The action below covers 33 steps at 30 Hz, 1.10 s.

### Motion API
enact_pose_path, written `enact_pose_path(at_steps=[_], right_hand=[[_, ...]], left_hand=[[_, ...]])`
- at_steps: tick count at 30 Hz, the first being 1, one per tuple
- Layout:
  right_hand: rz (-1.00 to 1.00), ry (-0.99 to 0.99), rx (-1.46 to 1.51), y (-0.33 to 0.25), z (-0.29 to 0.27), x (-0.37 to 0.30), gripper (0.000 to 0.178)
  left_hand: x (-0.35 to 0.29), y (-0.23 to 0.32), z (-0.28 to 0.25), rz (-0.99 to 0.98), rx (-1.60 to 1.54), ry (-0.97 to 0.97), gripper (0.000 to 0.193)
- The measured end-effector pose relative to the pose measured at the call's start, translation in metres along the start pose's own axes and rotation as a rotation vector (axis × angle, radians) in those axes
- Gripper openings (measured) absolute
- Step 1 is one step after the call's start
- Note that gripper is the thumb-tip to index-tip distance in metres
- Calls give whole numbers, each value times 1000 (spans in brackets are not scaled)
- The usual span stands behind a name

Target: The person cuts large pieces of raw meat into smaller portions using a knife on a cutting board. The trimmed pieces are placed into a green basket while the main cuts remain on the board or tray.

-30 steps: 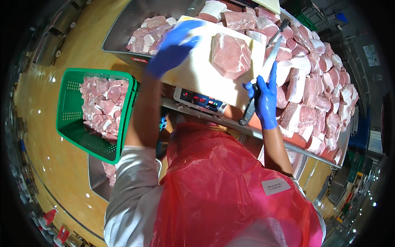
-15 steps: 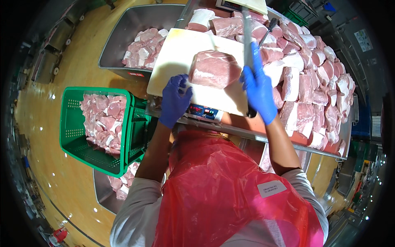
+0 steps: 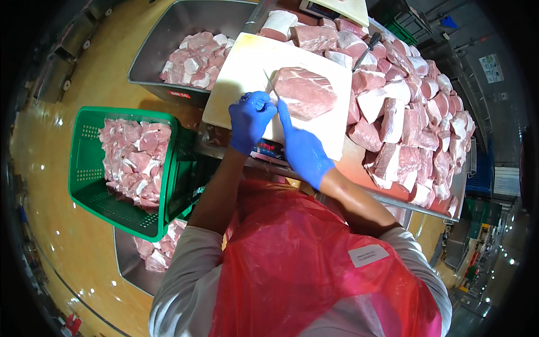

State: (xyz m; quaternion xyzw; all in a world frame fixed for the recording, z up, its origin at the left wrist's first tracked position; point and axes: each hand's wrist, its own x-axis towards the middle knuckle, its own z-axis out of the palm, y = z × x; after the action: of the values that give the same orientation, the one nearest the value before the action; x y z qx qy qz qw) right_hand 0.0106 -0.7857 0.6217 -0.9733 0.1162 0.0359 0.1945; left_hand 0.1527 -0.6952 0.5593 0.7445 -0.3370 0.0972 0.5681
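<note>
Grips a knife in the right hand, with an index finger stretched toward the blade and the handle hidden beneath the palm. Curls the left hand into a loose fist just beside the blade, at 8 o'clock of the meat slab; cannot tell whether anything is inside. Has the slab lying flat on the white cutting board, a little toward 3 o'clock of its middle, with the blade along its 9 o'clock edge.

Seems early with this slab: looks whole, without any slice clearly parted from it. Appears well under way overall, judging by smaller pieces in the green crate at 8 o'clock of the board, the grey bin at 10 and the lower bin at 7. Appears to have plenty left: shows a heap of thick chunks over the worktop from 1 to 4 o'clock.

Bears a pale printed label on the red apron, at 5 o'clock. Shows also a red tag on the grey bin, lit characters on the partly hidden scale at 6 o'clock, and a wall notice at far 3 o'clock, too small to read.
</note>
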Motion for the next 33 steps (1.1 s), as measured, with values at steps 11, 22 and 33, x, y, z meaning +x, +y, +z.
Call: enact_pose_path(at_steps=[11, 22, 33], right_hand=[[149, -114, -113, -11, -44, -92, 87], [124, 83, -87, -23, -2, 30, 89], [322, -559, -173, -13, -46, -108, 89]], left_hand=[[18, -24, -12, 278, 367, -413, 12], [-37, 5, -24, -33, -71, -250, 14], [7, -31, -55, -154, -25, -150, 16]])
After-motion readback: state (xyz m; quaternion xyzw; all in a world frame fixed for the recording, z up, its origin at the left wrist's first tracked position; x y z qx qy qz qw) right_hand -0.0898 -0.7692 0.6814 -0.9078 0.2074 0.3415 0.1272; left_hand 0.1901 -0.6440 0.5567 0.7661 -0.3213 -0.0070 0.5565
